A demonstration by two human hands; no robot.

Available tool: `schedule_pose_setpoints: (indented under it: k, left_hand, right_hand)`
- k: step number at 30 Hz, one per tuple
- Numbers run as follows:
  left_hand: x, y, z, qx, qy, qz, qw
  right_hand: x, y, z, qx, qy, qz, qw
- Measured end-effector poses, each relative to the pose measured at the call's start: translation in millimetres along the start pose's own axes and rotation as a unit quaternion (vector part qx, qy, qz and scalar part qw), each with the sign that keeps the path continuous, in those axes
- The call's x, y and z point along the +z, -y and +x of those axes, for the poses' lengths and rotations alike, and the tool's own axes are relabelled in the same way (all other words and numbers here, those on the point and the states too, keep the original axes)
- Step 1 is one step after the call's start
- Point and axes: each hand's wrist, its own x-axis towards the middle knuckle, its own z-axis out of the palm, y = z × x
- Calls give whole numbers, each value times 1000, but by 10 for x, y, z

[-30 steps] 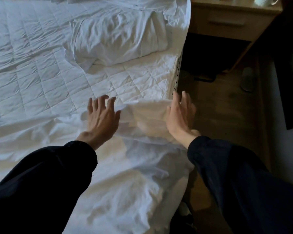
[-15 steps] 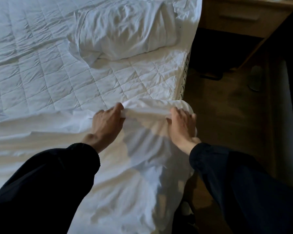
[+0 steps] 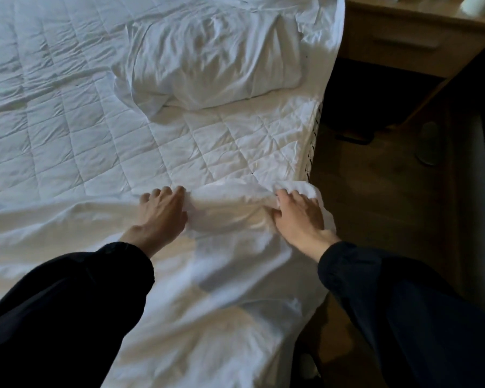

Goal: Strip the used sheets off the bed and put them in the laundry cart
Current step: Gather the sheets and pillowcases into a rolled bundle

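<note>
Two hands in dark sleeves gripped one white sheet [image 3: 207, 303] along its far edge. The left hand [image 3: 163, 211] curled its fingers into the fold; the right hand [image 3: 298, 217] clutched a bunch at the mattress's right side. The sheet lay crumpled across the near part of one quilted mattress pad [image 3: 95, 135]. One pillow [image 3: 216, 60] lay farther up, and one wooden nightstand [image 3: 403, 37] stood beside it.

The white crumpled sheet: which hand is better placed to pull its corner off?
Right hand, probably: it grips the white crumpled sheet by its bunched corner at the white quilted mattress edge; the left hand holds it further in.
</note>
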Motion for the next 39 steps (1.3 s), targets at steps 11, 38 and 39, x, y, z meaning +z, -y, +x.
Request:
schedule_pose_setpoints:
  k: [11,38,39]
  left_hand:
    - [-21,-123,-76,59,71,-322,942]
    - [-335,508,-57,56,-263,-70,961]
    - [-388,506,2,45,-261,-96,959]
  right_hand:
    - [-43,142,-234,-51,-6,106,993]
    - [-498,1077,340,-48,-106,91,989]
    - [-538,1092,414,-16,-110,67,991]
